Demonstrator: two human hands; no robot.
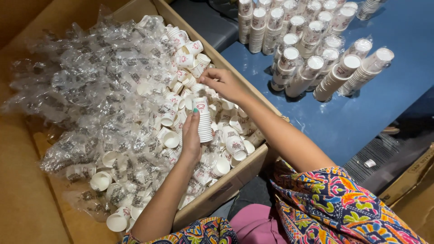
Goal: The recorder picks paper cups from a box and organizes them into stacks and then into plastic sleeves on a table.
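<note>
Light: bright, even, from overhead.
Glare: white glints on the crumpled plastic wrappers (86, 86).
Shadows: short and dark beside the wrapped cup stacks (312, 40) on the blue table (384, 104).
Focus: centre sharp; frame edges slightly soft.
Distortion: wide-angle lean in the upper stacks.

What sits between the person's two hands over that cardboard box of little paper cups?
In the head view, a nested stack of small white paper cups spans them: the left hand grips its side, the right hand pinches its top.
</note>
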